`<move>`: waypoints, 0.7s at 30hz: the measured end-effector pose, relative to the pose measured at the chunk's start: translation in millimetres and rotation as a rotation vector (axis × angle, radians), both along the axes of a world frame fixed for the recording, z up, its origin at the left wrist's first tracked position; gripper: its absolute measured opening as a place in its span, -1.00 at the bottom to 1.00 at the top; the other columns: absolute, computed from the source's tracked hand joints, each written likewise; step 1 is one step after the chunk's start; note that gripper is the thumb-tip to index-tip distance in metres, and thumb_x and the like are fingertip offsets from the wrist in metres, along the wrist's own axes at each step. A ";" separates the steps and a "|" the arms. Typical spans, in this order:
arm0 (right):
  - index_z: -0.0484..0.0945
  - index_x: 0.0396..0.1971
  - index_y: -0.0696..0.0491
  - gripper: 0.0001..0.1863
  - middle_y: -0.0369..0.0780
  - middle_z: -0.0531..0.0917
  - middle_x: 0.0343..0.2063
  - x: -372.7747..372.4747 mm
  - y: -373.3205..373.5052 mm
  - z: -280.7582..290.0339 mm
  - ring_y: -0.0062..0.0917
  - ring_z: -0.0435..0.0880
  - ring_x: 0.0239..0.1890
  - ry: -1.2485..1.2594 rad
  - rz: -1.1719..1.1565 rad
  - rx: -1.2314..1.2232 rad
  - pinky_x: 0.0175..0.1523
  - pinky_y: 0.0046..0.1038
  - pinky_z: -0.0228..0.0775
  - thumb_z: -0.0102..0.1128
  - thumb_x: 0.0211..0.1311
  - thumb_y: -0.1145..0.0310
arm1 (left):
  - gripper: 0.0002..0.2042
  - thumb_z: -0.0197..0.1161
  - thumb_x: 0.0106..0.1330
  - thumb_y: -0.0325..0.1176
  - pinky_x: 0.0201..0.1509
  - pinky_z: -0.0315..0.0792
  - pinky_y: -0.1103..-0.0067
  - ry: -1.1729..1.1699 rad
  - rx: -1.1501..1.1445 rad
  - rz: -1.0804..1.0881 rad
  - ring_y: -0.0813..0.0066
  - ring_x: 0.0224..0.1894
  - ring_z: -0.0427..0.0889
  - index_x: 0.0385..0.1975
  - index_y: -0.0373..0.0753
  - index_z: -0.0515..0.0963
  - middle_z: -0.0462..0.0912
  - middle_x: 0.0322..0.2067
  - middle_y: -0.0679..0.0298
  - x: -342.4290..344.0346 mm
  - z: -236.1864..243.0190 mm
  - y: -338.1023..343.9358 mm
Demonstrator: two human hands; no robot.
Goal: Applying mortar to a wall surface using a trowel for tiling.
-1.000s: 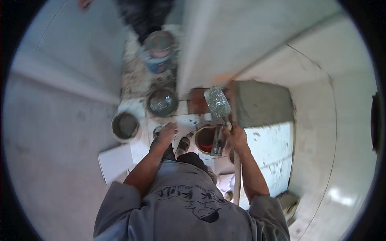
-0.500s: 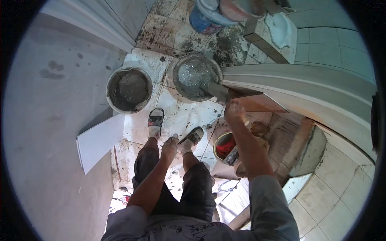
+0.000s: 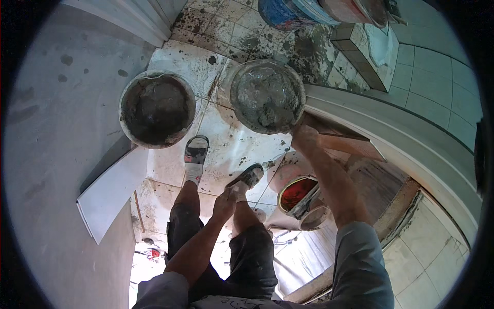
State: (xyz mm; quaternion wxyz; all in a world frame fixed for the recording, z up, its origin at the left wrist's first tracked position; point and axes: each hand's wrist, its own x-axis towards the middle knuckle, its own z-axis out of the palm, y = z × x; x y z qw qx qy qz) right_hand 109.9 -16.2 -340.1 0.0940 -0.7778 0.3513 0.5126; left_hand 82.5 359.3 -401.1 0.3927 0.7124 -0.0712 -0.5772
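Observation:
My right hand (image 3: 304, 138) is closed at the near right edge of a bucket (image 3: 301, 105) holding wet grey mortar (image 3: 266, 98). It grips a trowel, whose blade is hidden at the rim and in the mix. In front of my right shin hangs my left hand (image 3: 225, 203), fingers curled together; whatever they may hold is hidden. To the left stands a second bucket (image 3: 125, 122) with thicker, darker grey mortar (image 3: 158, 110) inside.
A paint can (image 3: 282, 202) with red inside and a flat tool across its top stands by my right foot. White board (image 3: 110, 193) leans at the left wall. A brown panel (image 3: 350, 146) lies beside the door frame (image 3: 401, 116). Blue bucket (image 3: 280, 14) stands at the far side.
My right hand has come down to the bucket's rim, and the trowel blade has gone out of sight. The shiny, watery surface now looks lumpy. My left hand has shifted slightly nearer to me.

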 end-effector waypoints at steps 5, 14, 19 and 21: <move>0.61 -0.24 0.11 -0.73 -0.03 0.64 -0.21 -8.7 8.2 -31.0 -0.23 0.64 -0.12 -0.135 0.015 0.031 -0.02 -0.29 0.48 0.02 0.08 0.42 | -0.67 -0.06 0.41 -0.24 -0.10 0.48 0.56 0.115 0.085 0.106 0.48 -0.22 0.56 -0.10 -0.41 0.45 0.56 -0.29 0.17 -5.7 -5.6 -5.2; 0.48 -0.18 0.21 -0.70 0.08 0.62 -0.39 -25.9 25.9 -47.0 -0.09 0.64 -0.29 -0.348 -0.002 0.026 -0.14 -0.15 0.48 -0.11 0.15 0.41 | -0.58 -0.05 0.36 -0.06 -0.05 0.43 0.31 0.149 0.175 0.097 -0.10 -0.16 0.57 -0.13 -0.34 0.49 0.59 -0.26 -0.14 7.8 20.2 -33.8; 0.50 -0.22 0.21 -0.71 0.08 0.62 -0.45 -18.8 32.1 -52.9 -0.06 0.64 -0.31 -0.419 -0.047 0.051 -0.16 -0.14 0.48 -0.07 0.12 0.38 | -0.60 -0.03 0.37 -0.06 -0.12 0.46 0.33 0.155 0.145 0.120 0.00 -0.26 0.61 -0.19 -0.34 0.50 0.61 -0.33 -0.07 1.2 22.3 -40.3; 0.51 -0.24 0.20 -0.70 0.08 0.62 -0.44 -20.6 35.1 -63.9 -0.06 0.63 -0.33 -0.483 -0.100 0.040 -0.16 -0.16 0.49 0.00 0.05 0.36 | -0.60 -0.04 0.37 -0.07 -0.14 0.46 0.35 -0.029 -0.012 -0.004 0.05 -0.27 0.62 -0.16 -0.34 0.48 0.61 -0.35 -0.06 -8.9 18.4 -37.5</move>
